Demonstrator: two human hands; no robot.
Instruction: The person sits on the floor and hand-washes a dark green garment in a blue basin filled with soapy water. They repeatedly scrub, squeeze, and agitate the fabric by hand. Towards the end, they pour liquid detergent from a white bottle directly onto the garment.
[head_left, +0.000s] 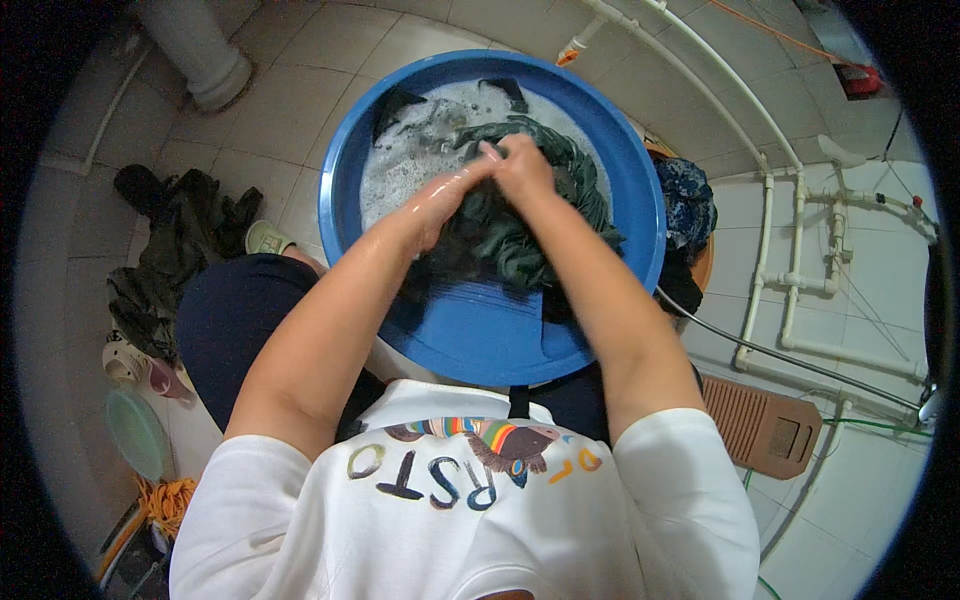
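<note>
A large blue washtub (652, 200) stands in front of me with sudsy grey water (400, 170) in it. A soaked dark green garment (500, 245) lies bunched in the water and over the tub's ridged sloping side. My right hand (524, 172) is closed on a part of this garment near the tub's middle. Against it comes my left hand (445, 200), wet and shiny, its fingertips meeting the right hand. The left fingers are partly hidden and blurred, so their grip does not show. Black cloth (395, 108) pokes out of the suds at the far left of the tub.
Dark clothes (180, 255) lie heaped on the tiles at left, near a pale clog (265, 240). Patterned blue clothing (688, 205) fills an orange basin right of the tub. A brown washboard (765, 425), white pipes (795, 250) and a grey hose (780, 345) are further right.
</note>
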